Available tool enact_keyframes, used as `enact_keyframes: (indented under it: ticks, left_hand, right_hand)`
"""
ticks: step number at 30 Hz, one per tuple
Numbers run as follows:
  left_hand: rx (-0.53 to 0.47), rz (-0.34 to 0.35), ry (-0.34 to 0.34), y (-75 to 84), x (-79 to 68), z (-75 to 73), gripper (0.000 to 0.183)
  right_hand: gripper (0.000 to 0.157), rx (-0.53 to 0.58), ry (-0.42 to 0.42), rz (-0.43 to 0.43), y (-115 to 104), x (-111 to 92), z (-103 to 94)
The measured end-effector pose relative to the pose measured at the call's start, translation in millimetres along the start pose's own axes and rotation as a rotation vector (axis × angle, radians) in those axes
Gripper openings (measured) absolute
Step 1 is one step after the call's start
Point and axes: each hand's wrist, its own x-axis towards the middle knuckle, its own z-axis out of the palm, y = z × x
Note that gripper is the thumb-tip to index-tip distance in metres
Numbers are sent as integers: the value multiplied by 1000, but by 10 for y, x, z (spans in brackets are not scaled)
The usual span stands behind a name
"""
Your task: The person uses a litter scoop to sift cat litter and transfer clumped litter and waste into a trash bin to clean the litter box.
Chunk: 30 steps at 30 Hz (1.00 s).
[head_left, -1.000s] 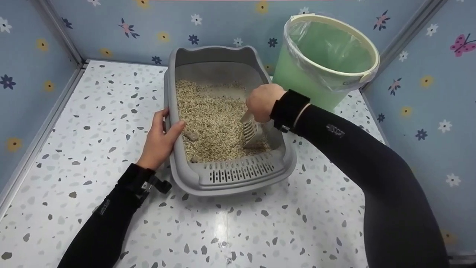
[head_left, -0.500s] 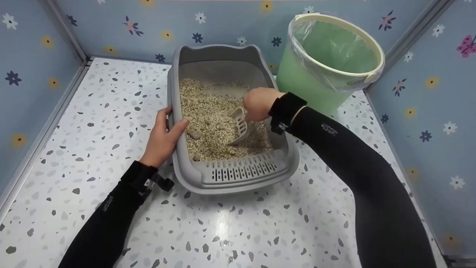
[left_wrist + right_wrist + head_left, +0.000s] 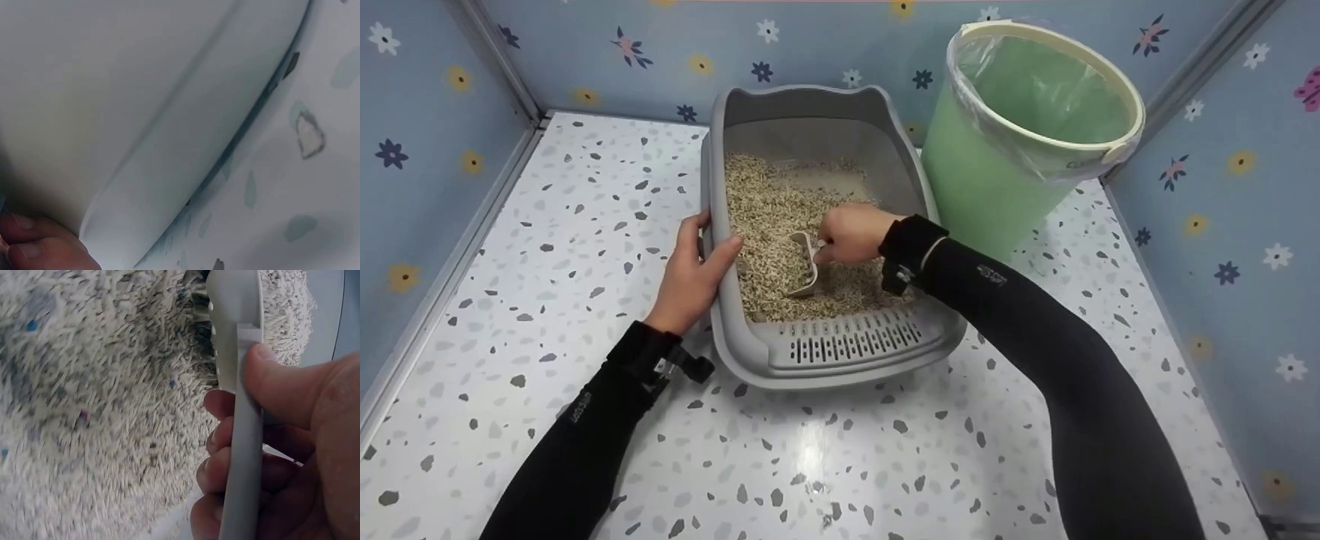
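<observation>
A grey litter box (image 3: 840,377) with a slotted front ledge holds pale, grainy litter (image 3: 769,214). My left hand (image 3: 686,279) grips its left rim, thumb over the top and fingers down the outer side. In the left wrist view, fingertips (image 3: 48,253) lie against the box's outer wall. My right hand (image 3: 855,234) holds a slotted litter scoop (image 3: 811,268), its blade down in the litter around the middle of the box. The right wrist view shows the thumb along the scoop's handle (image 3: 244,461) and the fingers curled beneath it. Litter hides the blade's lower edge.
A green bin (image 3: 982,180) with a cream rim and clear plastic liner stands just right of the box. Flowered blue panels (image 3: 607,67) close off the back and both sides. The speckled white floor (image 3: 697,465) extends in front.
My right hand has moved left with the scoop, from the right side of the litter to its middle. The clump by the left wall no longer shows. My left hand keeps its grip.
</observation>
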Motion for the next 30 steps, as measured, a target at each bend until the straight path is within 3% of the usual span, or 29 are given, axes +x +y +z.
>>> enact_keyframes:
  ticks: [9,15,30]
  left_hand:
    - [30,36,9,-29,-2,4,83]
    - [29,28,19,-34,5,13,84]
    - [-9,-2,-3,-1,-3,-3,85]
  right_hand:
    - [54,162,65,-87,34,100,219]
    - [53,257,95,-100,91,113,306]
    - [47,263,130,-50,92,112,348]
